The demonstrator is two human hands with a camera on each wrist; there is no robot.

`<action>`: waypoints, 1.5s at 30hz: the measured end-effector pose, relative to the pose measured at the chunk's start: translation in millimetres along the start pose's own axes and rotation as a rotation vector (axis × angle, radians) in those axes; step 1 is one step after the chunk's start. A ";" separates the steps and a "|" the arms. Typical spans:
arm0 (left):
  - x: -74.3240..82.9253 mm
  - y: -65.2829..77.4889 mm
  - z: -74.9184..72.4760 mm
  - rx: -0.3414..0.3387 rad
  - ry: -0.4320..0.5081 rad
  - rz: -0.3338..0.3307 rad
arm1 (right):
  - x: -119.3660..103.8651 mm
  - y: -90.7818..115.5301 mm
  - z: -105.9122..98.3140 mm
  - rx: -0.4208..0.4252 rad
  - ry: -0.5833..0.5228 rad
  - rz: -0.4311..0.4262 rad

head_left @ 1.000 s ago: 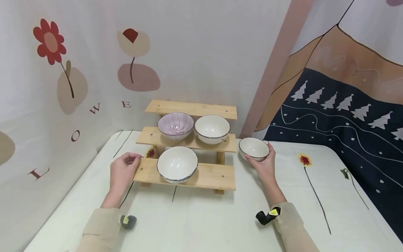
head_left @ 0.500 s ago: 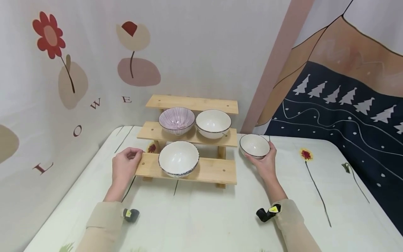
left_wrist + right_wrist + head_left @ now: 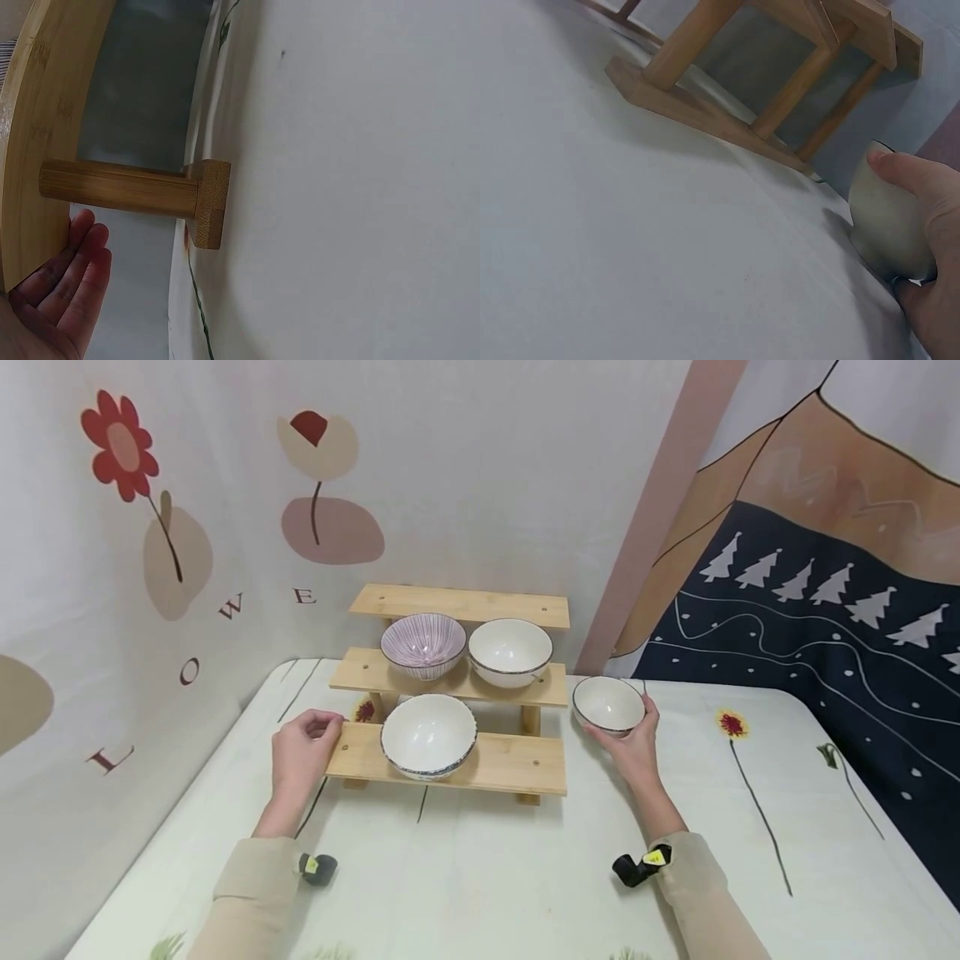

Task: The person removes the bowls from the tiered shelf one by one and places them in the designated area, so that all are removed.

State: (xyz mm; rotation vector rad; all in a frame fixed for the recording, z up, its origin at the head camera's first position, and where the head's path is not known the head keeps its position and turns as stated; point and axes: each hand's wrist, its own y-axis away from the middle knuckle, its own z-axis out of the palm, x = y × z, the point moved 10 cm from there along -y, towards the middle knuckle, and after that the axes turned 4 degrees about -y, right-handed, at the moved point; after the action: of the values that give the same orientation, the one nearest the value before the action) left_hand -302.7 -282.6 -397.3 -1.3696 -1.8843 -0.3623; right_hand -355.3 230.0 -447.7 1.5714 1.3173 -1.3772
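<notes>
A three-tier wooden shelf rack (image 3: 517, 760) stands on the table. My left hand (image 3: 302, 750) grips the left end of its lowest board, the fingers (image 3: 88, 289) under the edge in the left wrist view. A white bowl with a patterned blue rim (image 3: 429, 735) sits on that board. On the middle board a purple-striped bowl (image 3: 423, 643) stands beside a white bowl with a dark rim (image 3: 511, 647). Right of the rack, my right hand (image 3: 633, 739) holds a smaller white bowl (image 3: 608, 703), thumb at its rim and the other fingers at its far side and base.
The rack's top board (image 3: 459, 604) bears no bowl. Behind the rack hangs a pale printed curtain (image 3: 480, 485), with a dark patterned cloth (image 3: 787, 635) at the right. A white flowered cloth (image 3: 480, 877) covers the table.
The head view has tilted slightly downward, so everything sits a little higher in it. Both hands keep their holds, and the bowls stay in place.
</notes>
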 end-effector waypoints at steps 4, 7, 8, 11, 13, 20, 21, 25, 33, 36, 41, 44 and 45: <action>-0.5 1.0 1.0 -0.010 0.002 -0.007 | 0.1 1.6 0.1 -0.010 0.024 0.010; -0.6 1.3 1.1 -0.014 0.006 -0.012 | -0.8 2.1 -0.4 -0.016 0.026 0.000; -0.7 1.3 1.1 -0.015 0.006 -0.015 | -1.1 2.0 -0.7 -0.018 0.022 -0.005; -1.2 1.3 0.9 -0.018 0.005 -0.021 | -2.8 2.1 -1.3 -0.031 0.002 -0.019; -1.4 0.9 0.5 -0.018 0.004 -0.021 | -3.8 1.4 -1.7 -0.044 -0.009 -0.020; -0.8 -0.5 -1.2 -0.008 -0.001 -0.010 | -4.1 0.2 -4.0 -0.098 -0.019 0.028; -0.9 -0.6 -1.3 -0.009 -0.002 -0.010 | -4.1 0.5 -4.7 -0.103 -0.020 0.037; -1.0 -0.6 -0.7 -0.013 -0.001 -0.012 | -3.8 2.1 -9.6 -0.111 -0.011 0.070; -1.2 -2.1 1.9 -0.012 0.009 0.001 | -4.8 7.7 -21.2 -0.101 0.008 0.101; -1.3 -3.2 2.5 -0.013 0.006 0.005 | -4.3 9.4 -26.4 -0.085 0.017 0.111; -0.8 -2.9 2.4 -0.017 0.004 0.007 | -2.7 13.7 -33.6 -0.066 0.015 0.147; -0.5 -2.2 1.7 -0.019 0.010 0.004 | -2.8 15.5 -36.2 -0.067 0.020 0.169; -0.3 -2.0 1.5 -0.019 0.013 0.003 | -3.3 16.0 -36.9 -0.069 0.024 0.172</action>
State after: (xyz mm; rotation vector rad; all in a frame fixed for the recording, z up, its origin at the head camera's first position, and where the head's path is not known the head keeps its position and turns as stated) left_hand -305.1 -282.6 -398.2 -1.3789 -1.8726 -0.3878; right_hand -328.8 258.9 -438.2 1.6188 1.2004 -1.1989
